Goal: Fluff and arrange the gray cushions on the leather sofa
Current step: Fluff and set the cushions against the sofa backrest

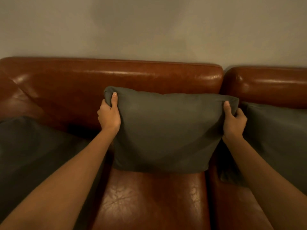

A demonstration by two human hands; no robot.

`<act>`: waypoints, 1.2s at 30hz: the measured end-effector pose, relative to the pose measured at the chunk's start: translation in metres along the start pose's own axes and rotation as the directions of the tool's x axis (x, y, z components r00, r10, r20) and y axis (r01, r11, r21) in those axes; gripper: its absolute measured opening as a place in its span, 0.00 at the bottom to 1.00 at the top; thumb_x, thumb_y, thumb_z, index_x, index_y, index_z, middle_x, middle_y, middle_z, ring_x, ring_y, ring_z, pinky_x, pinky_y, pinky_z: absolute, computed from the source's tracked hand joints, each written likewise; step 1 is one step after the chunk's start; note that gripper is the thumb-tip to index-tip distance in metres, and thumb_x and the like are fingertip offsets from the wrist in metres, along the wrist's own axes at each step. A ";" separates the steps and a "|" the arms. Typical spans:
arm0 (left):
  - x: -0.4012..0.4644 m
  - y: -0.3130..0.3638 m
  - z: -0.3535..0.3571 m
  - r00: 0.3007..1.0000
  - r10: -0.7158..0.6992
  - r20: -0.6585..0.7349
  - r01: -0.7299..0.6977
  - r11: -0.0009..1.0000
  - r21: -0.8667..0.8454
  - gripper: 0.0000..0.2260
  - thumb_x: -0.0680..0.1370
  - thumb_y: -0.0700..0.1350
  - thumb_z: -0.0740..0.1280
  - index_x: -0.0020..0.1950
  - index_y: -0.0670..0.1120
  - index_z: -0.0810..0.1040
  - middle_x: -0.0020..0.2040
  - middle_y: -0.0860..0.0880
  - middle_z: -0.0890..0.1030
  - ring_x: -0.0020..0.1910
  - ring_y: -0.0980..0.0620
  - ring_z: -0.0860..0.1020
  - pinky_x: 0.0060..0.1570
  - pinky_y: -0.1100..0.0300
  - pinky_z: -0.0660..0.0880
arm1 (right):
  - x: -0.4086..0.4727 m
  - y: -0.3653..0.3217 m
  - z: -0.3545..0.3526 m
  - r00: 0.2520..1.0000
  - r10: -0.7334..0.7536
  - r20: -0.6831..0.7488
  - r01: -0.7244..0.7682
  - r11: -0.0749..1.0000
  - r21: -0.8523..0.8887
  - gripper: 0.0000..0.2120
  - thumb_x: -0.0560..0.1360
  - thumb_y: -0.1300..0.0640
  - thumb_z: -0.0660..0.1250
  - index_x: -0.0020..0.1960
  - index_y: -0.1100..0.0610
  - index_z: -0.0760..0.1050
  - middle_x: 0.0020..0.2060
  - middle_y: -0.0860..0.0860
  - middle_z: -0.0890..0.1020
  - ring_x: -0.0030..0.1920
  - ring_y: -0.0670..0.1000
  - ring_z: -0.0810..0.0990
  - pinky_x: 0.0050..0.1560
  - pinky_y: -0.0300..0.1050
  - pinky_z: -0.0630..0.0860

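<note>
- Seat: shiny brown leather, nearest the camera.
- Middle cushion: gray, upright on the seat, leaning on the backrest.
- Left hand: fingers closed on its top left corner, thumb in front.
- Right hand: fingers pinched shut on its top right corner.
- Left cushion and right cushion: gray, flanking it.
- Backrest, then wall behind.
</note>
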State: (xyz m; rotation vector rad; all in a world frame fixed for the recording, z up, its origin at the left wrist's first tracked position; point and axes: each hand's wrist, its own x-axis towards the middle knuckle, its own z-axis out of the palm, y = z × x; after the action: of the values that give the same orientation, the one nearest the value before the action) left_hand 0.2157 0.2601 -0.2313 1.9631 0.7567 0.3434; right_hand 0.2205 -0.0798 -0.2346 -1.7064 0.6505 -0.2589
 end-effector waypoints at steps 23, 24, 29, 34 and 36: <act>-0.078 0.004 0.083 0.559 0.709 0.430 -0.829 0.454 0.328 0.22 0.84 0.55 0.46 0.78 0.53 0.53 0.78 0.46 0.58 0.78 0.47 0.53 0.74 0.42 0.45 | -0.053 0.021 0.091 0.601 -0.656 0.457 0.797 0.448 -0.405 0.21 0.80 0.60 0.53 0.72 0.56 0.69 0.74 0.53 0.67 0.78 0.51 0.53 0.77 0.51 0.42; -0.069 -0.001 0.081 0.556 0.692 0.461 -0.827 0.401 0.395 0.22 0.83 0.56 0.47 0.78 0.54 0.54 0.78 0.47 0.60 0.77 0.47 0.54 0.74 0.41 0.47 | -0.046 0.023 0.085 0.601 -0.656 0.456 0.790 0.401 -0.465 0.20 0.81 0.57 0.53 0.72 0.55 0.69 0.73 0.53 0.69 0.77 0.51 0.57 0.77 0.51 0.43; -0.010 -0.019 0.053 0.709 0.601 0.369 -0.671 0.415 0.614 0.27 0.80 0.63 0.50 0.78 0.58 0.55 0.79 0.49 0.57 0.78 0.44 0.51 0.72 0.38 0.43 | -0.004 0.033 0.048 0.573 -0.632 0.521 0.775 0.214 -0.594 0.23 0.82 0.42 0.51 0.75 0.46 0.65 0.75 0.49 0.66 0.77 0.52 0.59 0.76 0.57 0.43; 0.014 -0.026 0.048 0.733 0.571 0.371 -0.651 0.430 0.625 0.29 0.79 0.66 0.45 0.79 0.57 0.49 0.80 0.47 0.51 0.78 0.44 0.46 0.72 0.37 0.40 | 0.021 0.039 0.046 0.639 -0.603 0.477 0.727 0.272 -0.630 0.26 0.81 0.38 0.46 0.77 0.44 0.58 0.78 0.50 0.57 0.79 0.53 0.50 0.75 0.63 0.40; 0.017 -0.025 0.053 0.746 0.561 0.357 -0.639 0.455 0.620 0.30 0.79 0.66 0.44 0.79 0.57 0.49 0.80 0.47 0.50 0.78 0.43 0.46 0.72 0.38 0.39 | 0.026 0.040 0.050 0.647 -0.589 0.484 0.729 0.291 -0.620 0.26 0.81 0.38 0.45 0.77 0.43 0.55 0.78 0.50 0.55 0.79 0.53 0.49 0.75 0.62 0.38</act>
State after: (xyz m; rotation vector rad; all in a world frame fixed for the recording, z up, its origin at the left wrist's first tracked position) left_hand 0.2476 0.2424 -0.2806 2.9799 0.0308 0.3924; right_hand 0.2559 -0.0572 -0.2895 -2.8087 -0.2317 -0.4540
